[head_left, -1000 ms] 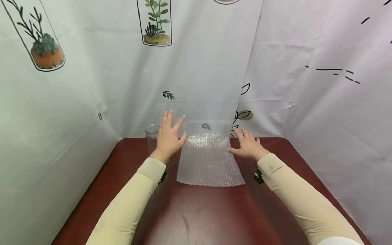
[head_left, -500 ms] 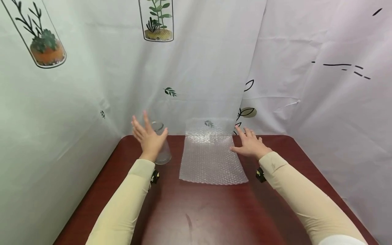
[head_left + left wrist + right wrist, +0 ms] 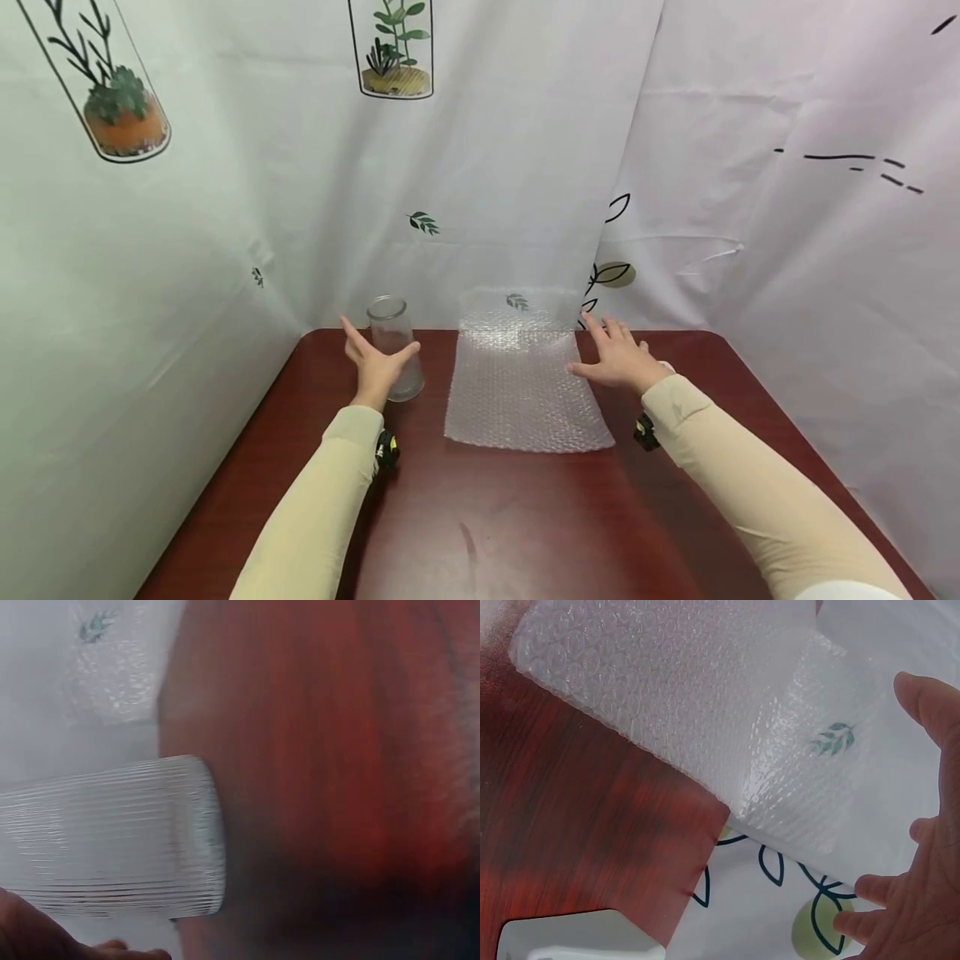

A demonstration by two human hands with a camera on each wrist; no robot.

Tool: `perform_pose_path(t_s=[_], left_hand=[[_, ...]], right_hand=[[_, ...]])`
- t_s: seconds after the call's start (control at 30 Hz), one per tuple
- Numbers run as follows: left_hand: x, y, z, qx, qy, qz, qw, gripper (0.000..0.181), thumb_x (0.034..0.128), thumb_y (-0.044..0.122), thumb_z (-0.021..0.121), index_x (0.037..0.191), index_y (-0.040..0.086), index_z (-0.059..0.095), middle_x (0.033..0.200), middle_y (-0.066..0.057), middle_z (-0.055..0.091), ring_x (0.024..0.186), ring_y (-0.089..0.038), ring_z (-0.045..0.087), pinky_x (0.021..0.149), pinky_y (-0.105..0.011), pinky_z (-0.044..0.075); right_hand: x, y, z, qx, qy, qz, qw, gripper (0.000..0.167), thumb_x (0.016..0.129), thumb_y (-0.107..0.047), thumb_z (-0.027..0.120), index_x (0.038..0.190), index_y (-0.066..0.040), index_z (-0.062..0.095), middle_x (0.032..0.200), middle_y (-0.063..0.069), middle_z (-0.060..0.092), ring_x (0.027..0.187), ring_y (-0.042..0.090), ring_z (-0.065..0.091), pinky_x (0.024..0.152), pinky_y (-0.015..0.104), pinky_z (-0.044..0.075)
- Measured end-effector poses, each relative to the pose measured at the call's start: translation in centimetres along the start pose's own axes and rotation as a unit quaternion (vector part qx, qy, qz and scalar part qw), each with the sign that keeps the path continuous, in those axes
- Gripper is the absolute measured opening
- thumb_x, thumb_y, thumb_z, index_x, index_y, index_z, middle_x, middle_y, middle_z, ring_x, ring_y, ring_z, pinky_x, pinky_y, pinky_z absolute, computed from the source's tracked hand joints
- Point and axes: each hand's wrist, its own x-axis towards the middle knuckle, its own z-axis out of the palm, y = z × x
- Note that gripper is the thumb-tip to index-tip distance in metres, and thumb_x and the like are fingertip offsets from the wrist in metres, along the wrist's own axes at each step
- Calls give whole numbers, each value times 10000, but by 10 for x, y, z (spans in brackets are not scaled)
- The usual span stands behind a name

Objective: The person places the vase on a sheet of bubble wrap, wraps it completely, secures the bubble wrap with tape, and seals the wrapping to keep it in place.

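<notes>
A clear ribbed glass (image 3: 405, 379) stands upright near the back left of the table; its ribs show in the left wrist view, where the glass (image 3: 112, 840) fills the left side. My left hand (image 3: 375, 364) is close beside it, thumb and fingers spread. Whether the hand touches the glass I cannot tell. To the right lies a sheet of bubble wrap (image 3: 525, 400), its far end leaning up against the curtain. My right hand (image 3: 618, 360) hovers at the sheet's right edge with fingers spread, holding nothing. The right wrist view shows that hand (image 3: 922, 892) apart from the bubble wrap (image 3: 667, 690).
The dark red table (image 3: 465, 517) has rounded back corners. White curtains (image 3: 495, 183) with printed plants rise directly behind it and along both sides. A pale grey flat object (image 3: 577, 937) shows at the bottom of the right wrist view; its kind is unclear.
My left hand has moved left from the bubble wrap's left side, then lowered beside the glass. The right hand stays almost where it was. The view has shifted slightly.
</notes>
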Motion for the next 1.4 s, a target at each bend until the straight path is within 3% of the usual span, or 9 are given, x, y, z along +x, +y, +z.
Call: perform_pose_path(t_s=[0.17, 0.33, 0.47, 0.63, 0.7, 0.97, 1.27, 1.4], left_hand=[[-5, -12, 3, 133, -287, -389, 9987, 1363, 805, 341, 863, 1534, 411, -286, 1624, -220, -53, 1462, -491, 209, 1127, -645, 287], [-6, -18, 5, 110, -440, -553, 9974, 1381, 779, 273, 887, 1543, 438, -251, 1610, -254, 8, 1457, -491, 215, 1136, -636, 281], [-6, -21, 11, 192, -349, -420, 9983, 1339, 760, 208, 897, 1587, 380, -142, 1572, -275, 82, 1442, -477, 233, 1129, -625, 300], [-8, -24, 16, 388, -241, -434, 9980, 1064, 783, 174, 870, 1537, 168, 119, 1518, -266, 223, 1416, -439, 301, 1132, -588, 311], [-8, -25, 17, 464, -242, -431, 9977, 1003, 793, 186, 857, 1511, 139, 159, 1518, -250, 271, 1412, -415, 331, 1135, -562, 316], [-8, -30, 16, 234, -66, -52, 9997, 986, 782, 184, 848, 1531, 131, 210, 1502, -226, 352, 1377, -398, 391, 1104, -565, 351], [-11, -26, 15, 322, -42, -187, 9993, 983, 795, 230, 855, 1556, 178, 234, 1526, -164, 378, 1383, -366, 404, 1107, -566, 351], [-14, -18, 19, 394, -104, -148, 9991, 981, 803, 247, 851, 1563, 195, 234, 1525, -145, 385, 1385, -355, 403, 1107, -565, 352]], right_hand=[[-3, -1, 0, 36, -47, -29, 10000, 1021, 900, -597, 648, 1640, -198, 68, 1629, 297, 129, 1490, 513, 115, 1061, 805, 153], [-5, -1, 6, -23, -76, 17, 10000, 1030, 890, -616, 646, 1640, -215, 65, 1622, 281, 163, 1489, 496, 150, 1056, 797, 186], [-6, 0, 7, -52, -4, 38, 10000, 1036, 883, -614, 655, 1640, -204, 77, 1617, 281, 181, 1481, 505, 165, 1047, 803, 191], [-7, 2, 9, -61, 9, 44, 10000, 1032, 885, -605, 661, 1638, -194, 89, 1610, 293, 189, 1468, 530, 174, 1037, 816, 188], [-8, 4, 10, -67, 5, 72, 10000, 1026, 886, -600, 662, 1638, -195, 92, 1608, 292, 192, 1467, 530, 176, 1036, 817, 186], [-6, 6, 8, -133, -90, 135, 9998, 1028, 890, -601, 653, 1639, -198, 77, 1611, 291, 178, 1472, 528, 155, 1043, 814, 169], [-5, -3, -2, -38, -64, 67, 10000, 1016, 889, -561, 668, 1637, -177, 98, 1623, 295, 152, 1486, 516, 133, 1063, 804, 151], [-6, -6, -6, 59, -109, 68, 9999, 1016, 899, -562, 658, 1640, -186, 73, 1629, 291, 139, 1490, 516, 123, 1071, 797, 155]])
